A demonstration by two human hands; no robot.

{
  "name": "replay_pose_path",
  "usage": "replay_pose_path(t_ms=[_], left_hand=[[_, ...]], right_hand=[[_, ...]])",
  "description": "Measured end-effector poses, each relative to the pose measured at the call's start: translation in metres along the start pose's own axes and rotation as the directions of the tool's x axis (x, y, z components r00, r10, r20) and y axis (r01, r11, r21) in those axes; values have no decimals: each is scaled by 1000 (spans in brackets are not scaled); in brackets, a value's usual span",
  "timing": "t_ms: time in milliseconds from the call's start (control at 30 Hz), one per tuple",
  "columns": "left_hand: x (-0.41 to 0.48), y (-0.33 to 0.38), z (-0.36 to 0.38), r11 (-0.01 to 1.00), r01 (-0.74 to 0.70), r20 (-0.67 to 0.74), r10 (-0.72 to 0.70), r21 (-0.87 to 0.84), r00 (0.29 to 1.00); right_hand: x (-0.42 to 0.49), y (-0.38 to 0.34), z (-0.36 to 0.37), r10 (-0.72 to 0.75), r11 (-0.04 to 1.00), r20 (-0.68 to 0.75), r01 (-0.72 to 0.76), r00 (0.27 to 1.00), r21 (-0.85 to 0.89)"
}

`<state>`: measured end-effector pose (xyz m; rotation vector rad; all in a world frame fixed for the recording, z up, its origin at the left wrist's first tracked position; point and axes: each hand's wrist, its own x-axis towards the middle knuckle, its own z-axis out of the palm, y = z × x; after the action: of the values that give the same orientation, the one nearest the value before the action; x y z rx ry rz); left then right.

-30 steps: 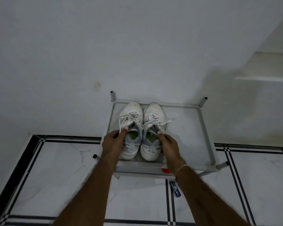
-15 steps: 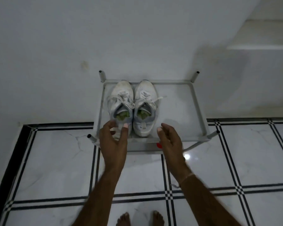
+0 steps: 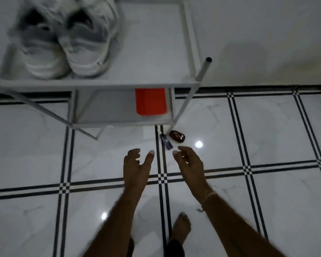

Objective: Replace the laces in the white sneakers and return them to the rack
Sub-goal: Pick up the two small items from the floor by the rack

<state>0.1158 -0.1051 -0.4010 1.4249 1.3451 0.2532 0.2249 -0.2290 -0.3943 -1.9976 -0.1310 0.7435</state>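
Left hand (image 3: 136, 165) and right hand (image 3: 188, 161) hover empty, fingers loosely curled

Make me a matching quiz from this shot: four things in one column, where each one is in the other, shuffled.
1 white sneakers
2 orange box
3 small blue item
4 left hand

A lower shelf of the rack
B floor beside a rack leg
C top shelf
D in the air, holding nothing

Pairs: 1-C, 2-A, 3-B, 4-D

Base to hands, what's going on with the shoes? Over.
Left hand, right hand open, empty. White sneakers side by side on grey metal rack, top shelf. Nothing blocking them.
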Motion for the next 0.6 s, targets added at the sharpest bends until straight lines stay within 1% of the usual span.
replay_pose_path(t_ms=[133,167,267,333,500,600], left_hand=[[6,-53,96,992,124,142,-124,11,982],[10,-76,121,990,142,167,-144,25,975],[28,-129,159,983,162,199,-176,86,964],[51,-170,180,980,157,180,-177,118,968],[125,-240,242,986,95,175,-119,140,977],[164,-284,271,988,90,168,-111,126,980]], right_hand=[[55,90,-38,23,982,11,-21,1000,-188],[70,124,-42,40,969,5,-37,999,-244],[104,187,-37,78,937,7,-71,997,-342],[134,227,-26,56,895,44,-31,997,-445],[237,302,-10,-37,766,40,54,999,-640],[293,336,13,-112,665,117,162,987,-729]])
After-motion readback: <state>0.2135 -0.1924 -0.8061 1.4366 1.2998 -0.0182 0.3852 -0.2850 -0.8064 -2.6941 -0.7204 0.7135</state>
